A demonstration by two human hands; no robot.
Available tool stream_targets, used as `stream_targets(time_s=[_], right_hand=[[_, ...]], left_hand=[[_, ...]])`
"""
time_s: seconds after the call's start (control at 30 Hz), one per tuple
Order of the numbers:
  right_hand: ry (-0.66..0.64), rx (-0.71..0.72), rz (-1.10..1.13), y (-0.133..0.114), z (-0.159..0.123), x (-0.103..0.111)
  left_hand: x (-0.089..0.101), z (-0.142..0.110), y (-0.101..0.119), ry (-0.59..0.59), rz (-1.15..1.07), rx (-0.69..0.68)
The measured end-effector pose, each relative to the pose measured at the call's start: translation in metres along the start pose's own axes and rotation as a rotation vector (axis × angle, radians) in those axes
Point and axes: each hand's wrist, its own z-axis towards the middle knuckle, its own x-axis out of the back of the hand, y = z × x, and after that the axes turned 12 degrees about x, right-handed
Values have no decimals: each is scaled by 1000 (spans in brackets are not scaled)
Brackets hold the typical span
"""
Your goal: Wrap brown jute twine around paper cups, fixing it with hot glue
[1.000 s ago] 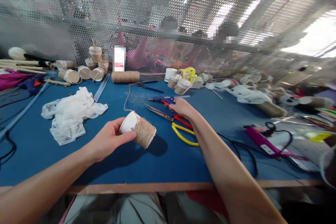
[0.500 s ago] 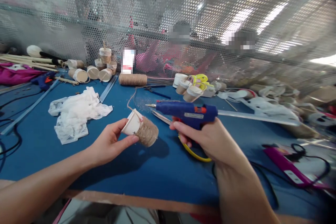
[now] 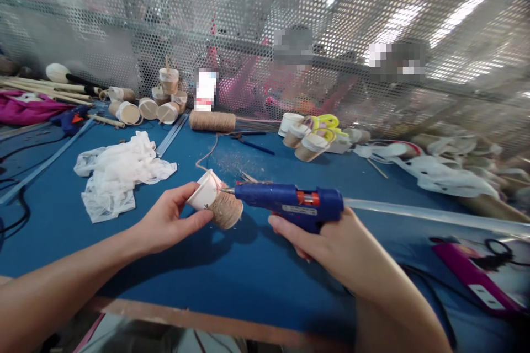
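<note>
Tilted in my left hand (image 3: 171, 220) is a white paper cup (image 3: 203, 194), its lower part wrapped in brown twine (image 3: 227, 210). My thumb and fingers pinch it near the rim. A loose strand of twine (image 3: 210, 153) runs from the cup back toward a twine spool (image 3: 212, 121). My right hand (image 3: 321, 242) is wrapped round the handle of a blue hot glue gun (image 3: 287, 203), with a clear glue stick (image 3: 414, 215) jutting from its rear. The gun's metal nozzle is at the cup's side, by the edge of the wrapped twine; whether it touches I cannot tell.
Crumpled white lace (image 3: 124, 174) lies to the left. Twine-wrapped cups (image 3: 168, 112) stand and lie at the back left, others (image 3: 311, 146) at the back right. Dark-handled pliers (image 3: 254, 143) rest behind the cup. A purple power strip (image 3: 476, 276) and cables are at right; a perforated metal screen (image 3: 248, 27) rises behind.
The glue gun has moved down and left, bringing its nozzle from above the table to the side of the cup. My left hand keeps its hold on the cup. The view has shifted slightly.
</note>
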Motion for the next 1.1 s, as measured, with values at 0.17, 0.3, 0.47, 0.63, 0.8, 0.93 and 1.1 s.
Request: stream_targets(time_s=[0.17, 0.3, 0.47, 0.63, 0.8, 0.93, 1.1], right_hand=[[-7, 42, -34, 3, -1, -1], [4, 112, -65, 3, 0, -1], [44, 149, -105, 4, 0, -3], [9, 173, -157, 0, 2, -3], [37, 257, -256, 2, 2, -1], [-2, 364, -335, 10, -1, 1], [48, 277, -259, 4, 0, -2]], left_hand=[[1, 0, -2, -5, 17, 18], [1, 0, -1, -6, 19, 13], [0, 1, 0, 9, 24, 14], [1, 1, 0, 18, 35, 6], [2, 1, -2, 3, 33, 1], [2, 0, -3, 2, 56, -3], [2, 0, -3, 3, 54, 4]])
